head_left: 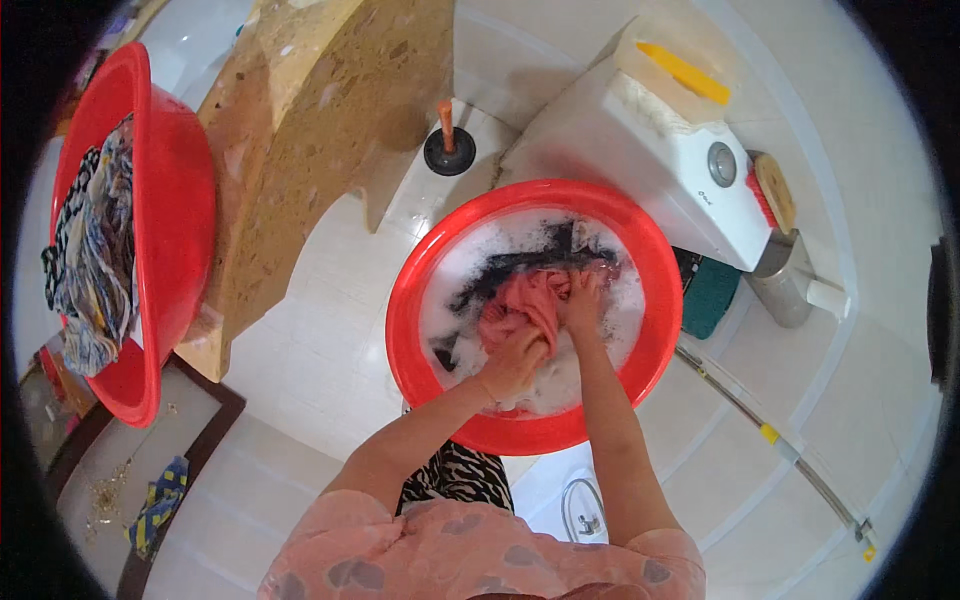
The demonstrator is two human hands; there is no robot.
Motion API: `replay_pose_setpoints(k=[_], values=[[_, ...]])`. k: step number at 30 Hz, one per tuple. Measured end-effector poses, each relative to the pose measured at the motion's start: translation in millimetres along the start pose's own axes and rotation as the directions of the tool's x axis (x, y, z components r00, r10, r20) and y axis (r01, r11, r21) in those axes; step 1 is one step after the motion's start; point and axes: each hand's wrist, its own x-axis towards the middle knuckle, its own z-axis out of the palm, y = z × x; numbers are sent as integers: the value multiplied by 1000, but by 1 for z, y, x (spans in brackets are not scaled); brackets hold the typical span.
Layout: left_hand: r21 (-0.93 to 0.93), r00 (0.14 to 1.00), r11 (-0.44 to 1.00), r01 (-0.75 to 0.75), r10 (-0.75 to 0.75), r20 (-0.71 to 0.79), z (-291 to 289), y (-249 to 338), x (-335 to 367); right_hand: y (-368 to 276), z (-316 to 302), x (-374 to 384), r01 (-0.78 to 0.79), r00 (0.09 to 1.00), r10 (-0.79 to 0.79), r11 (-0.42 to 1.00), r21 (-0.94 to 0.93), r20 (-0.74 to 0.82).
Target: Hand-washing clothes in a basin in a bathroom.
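A wad of wet pink cloth (528,300) lies in a red basin (408,375) of soapy water. My left hand (513,367) is closed on its near edge, fingers wrapped into the folds. At the cloth's right side is my right hand (582,303), its fingers bent into the fabric and partly hidden by cloth and foam. Behind the pink piece, dark cloth (510,268) is half sunk in the water. White suds (450,260) float around both pieces inside the rim.
Left, a second red basin (185,200) heaped with patterned clothes (100,250) sits beside a tan stone counter (300,140). A plunger (449,150) stands beyond my basin. A white cistern (690,180) is at the right rear, near a metal bin (783,280) and a green box-like object (712,298).
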Motion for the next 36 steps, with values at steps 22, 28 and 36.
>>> replay_pose_setpoints(k=[22,28,36], values=[[-661,759,443,606,-570,314,49,-85,50,-46,32,-33,11,994,16,972,236,-111],[-116,753,744,658,-655,66,33,-72,79,-25,31,21,-177,949,153,982,63,276],[-2,857,858,514,-514,-12,-50,10,74,26,-31,43,-102,991,117,973,207,-62]])
